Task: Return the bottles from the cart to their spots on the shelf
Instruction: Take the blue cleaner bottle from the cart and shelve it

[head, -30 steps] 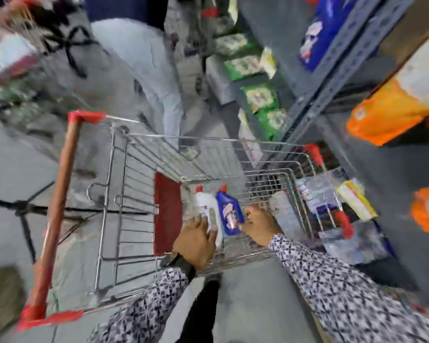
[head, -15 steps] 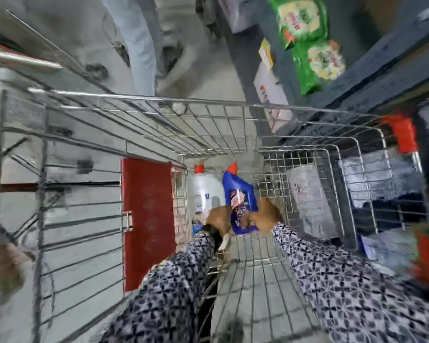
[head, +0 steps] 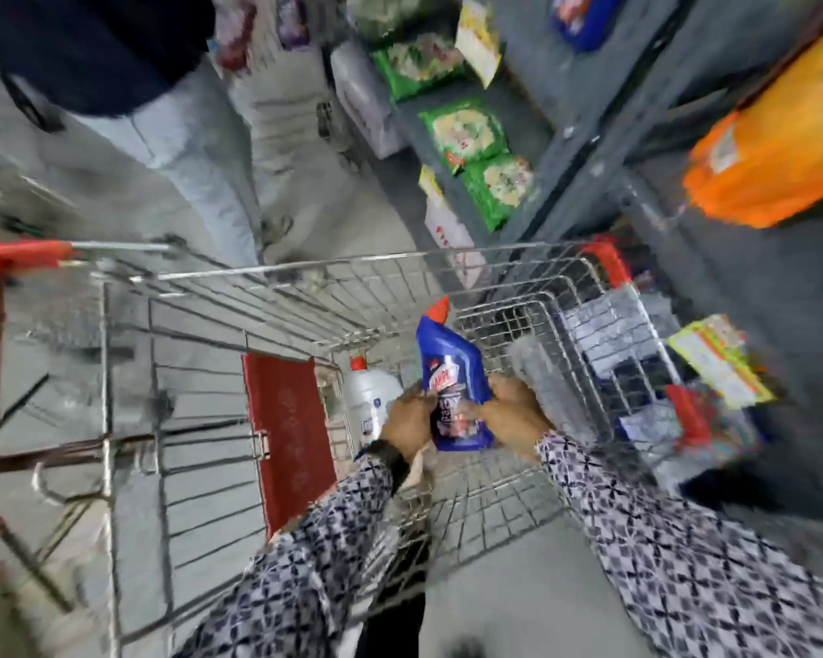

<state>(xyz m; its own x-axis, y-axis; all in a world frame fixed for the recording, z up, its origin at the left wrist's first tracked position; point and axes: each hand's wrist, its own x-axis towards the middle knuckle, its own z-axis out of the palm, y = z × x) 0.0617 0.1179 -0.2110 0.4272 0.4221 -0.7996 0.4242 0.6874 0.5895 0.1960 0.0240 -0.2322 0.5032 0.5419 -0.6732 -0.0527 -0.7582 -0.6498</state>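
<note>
Two hands grip one blue bottle [head: 452, 372] inside the wire cart [head: 519, 296]. From its own side, the left hand [head: 407, 420] closes around the bottle's lower left edge, fingers curled over the label; the right hand [head: 514, 415] wraps the lower right edge in the same way. Both wrists come out of patterned black-and-white sleeves [head: 685, 553], and a dark watch [head: 390, 455] sits on the left wrist. Held between the palms, the blue bottle stands roughly upright, its long axis running up the picture, its red cap [head: 439, 310] pointing toward the cart's far rim and leaning slightly left. Its base is hidden by the fingers, so whether it touches the cart floor cannot be told.

Just left of the left hand, a white bottle [head: 369, 396] with a red cap stands in the cart basket, close beside a red panel [head: 288, 434] on the folding seat. Nothing else in the basket can be made out through the blur.

Beyond the cart's right side, a grey shelf [head: 590, 149] carries green packets [head: 466, 130] and an orange pack [head: 770, 159]. Another person's pale trouser leg [head: 196, 163] stands past the cart's far end.
</note>
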